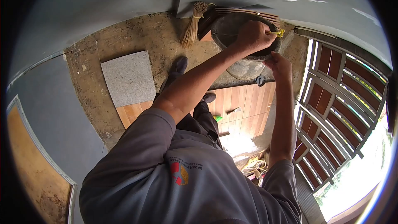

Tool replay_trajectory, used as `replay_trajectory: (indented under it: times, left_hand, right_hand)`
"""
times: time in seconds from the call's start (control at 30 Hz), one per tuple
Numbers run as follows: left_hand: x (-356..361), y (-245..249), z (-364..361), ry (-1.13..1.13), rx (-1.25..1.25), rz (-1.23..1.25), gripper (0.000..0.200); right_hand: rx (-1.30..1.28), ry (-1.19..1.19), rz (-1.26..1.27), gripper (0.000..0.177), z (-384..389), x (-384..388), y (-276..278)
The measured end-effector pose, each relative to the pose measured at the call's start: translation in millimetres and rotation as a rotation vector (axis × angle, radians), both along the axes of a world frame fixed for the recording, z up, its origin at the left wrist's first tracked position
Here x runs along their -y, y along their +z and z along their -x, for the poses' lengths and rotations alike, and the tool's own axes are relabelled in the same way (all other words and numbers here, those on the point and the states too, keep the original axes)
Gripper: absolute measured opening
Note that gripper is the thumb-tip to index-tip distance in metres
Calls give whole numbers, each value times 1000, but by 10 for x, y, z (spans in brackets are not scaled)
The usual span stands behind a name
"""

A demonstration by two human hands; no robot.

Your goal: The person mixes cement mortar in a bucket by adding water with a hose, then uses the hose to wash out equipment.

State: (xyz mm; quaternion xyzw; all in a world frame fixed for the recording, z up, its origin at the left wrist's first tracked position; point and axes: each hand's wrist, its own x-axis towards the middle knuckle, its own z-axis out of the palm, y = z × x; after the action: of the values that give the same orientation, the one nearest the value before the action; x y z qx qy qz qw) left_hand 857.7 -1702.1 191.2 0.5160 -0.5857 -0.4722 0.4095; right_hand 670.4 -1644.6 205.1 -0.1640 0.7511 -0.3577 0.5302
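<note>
A dark round bucket stands on the floor near the wall, with a dark inside. Over its opening is my left hand, its fingers closed round a thin yellow thing whose looped end sticks out beyond the bucket's rim. What else that hand may hold is hidden. My right hand grips the near right side of the bucket's rim, fingers bent against it.
A stick broom leans by the wall, near stacked brown tiles. A grey tile lies at left. Wood-look tiles carry a small tool and a green object. A slatted gate stands right; cords lie below.
</note>
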Motion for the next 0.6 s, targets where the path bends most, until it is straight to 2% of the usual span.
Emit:
replay_trajectory:
  times: [0.6]
  left_hand:
    - [91,-132,331,-36,-8,12,40]
  right_hand:
    - [24,-50,3,13,268,-26,-185]
